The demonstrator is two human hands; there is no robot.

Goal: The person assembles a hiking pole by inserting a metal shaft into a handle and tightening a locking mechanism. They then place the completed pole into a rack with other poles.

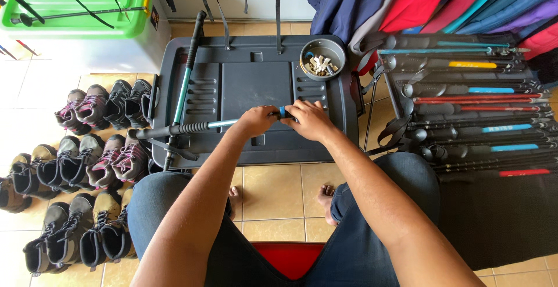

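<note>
The left hand [256, 121] and right hand [311, 119] meet at mid-frame, both closed on a teal trekking pole [192, 127], which stretches toward nine o'clock across the dark grey plastic lid [244, 89]. A second trekking pole [185, 86] lies at eleven o'clock, a grey bowl [323, 58] of small parts at one o'clock. Hiking boots [87, 165] line the floor at nine, and racked poles [471, 107] at three.

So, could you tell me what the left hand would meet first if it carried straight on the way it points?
The left hand points right, along the trekking pole it grips. It would meet the right hand first, which sits just past it on the pole's blue section, so close that they may already touch.
</note>
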